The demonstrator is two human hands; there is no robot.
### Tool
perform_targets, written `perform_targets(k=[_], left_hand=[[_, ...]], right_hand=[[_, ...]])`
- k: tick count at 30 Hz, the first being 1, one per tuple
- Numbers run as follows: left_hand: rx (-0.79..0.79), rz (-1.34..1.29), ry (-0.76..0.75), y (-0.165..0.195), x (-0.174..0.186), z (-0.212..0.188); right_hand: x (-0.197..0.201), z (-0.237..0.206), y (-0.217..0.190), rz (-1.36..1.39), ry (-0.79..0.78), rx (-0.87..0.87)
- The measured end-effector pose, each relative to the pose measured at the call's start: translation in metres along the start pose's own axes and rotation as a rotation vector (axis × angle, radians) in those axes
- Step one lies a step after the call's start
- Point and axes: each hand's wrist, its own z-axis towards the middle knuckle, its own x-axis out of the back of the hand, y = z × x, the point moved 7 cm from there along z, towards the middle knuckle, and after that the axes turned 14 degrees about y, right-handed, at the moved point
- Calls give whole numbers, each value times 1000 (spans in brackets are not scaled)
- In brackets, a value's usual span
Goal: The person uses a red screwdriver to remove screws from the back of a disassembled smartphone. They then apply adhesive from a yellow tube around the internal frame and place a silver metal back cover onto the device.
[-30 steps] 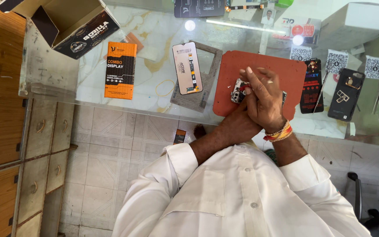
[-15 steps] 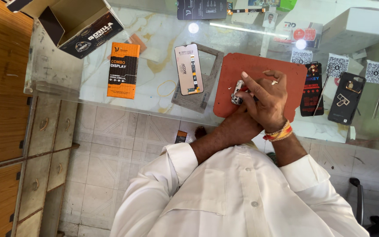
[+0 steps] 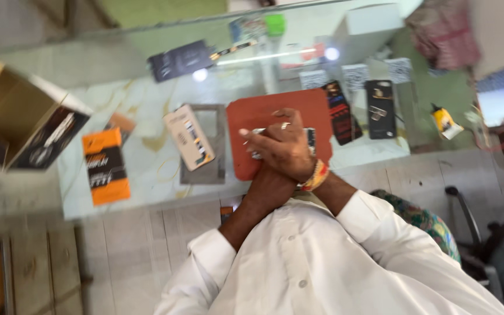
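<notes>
Phone (image 3: 308, 140), a small dark device only partly visible beneath the crossed hands, lies on the red-orange work mat (image 3: 258, 119) near the middle of the glass counter (image 3: 147, 93); motion blur hides its detail, and only a pale edge and a dark corner show. Right hand (image 3: 284, 149), wearing a ring and a beaded wrist thread, lies over the device with fingers curled, covering the left hand (image 3: 266, 181), of which little more than the wrist shows; whether either hand actually clamps the device cannot be told. Both forearms emerge from rolled white shirt sleeves (image 3: 211, 256). Left of the mat a second phone (image 3: 189, 137) with a beige back rests tilted on a grey square frame (image 3: 208, 169). Farther left lie an orange retail packet (image 3: 106, 166) and, behind it, a smaller orange card (image 3: 121, 123). An open cardboard box (image 3: 13, 116) stands at the far left edge, its mouth turned toward the camera and its brown interior showing no contents. Right of the mat sit two dark phone cases (image 3: 379, 108), side by side, with a small yellow bottle (image 3: 444, 121) beyond them. A white box (image 3: 374, 29) stands at the counter's far side.
</notes>
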Motion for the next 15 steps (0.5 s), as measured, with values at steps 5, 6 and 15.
perform_targets(k=[5, 6, 15], left_hand=[[-42, 131, -79, 3, -8, 2], [-16, 124, -89, 1, -11, 3], [-5, 172, -132, -3, -20, 4]], right_hand=[[-1, -9, 6, 21, -107, -42], [-1, -10, 7, 3, -119, -33], [8, -15, -1, -82, 5, 3]])
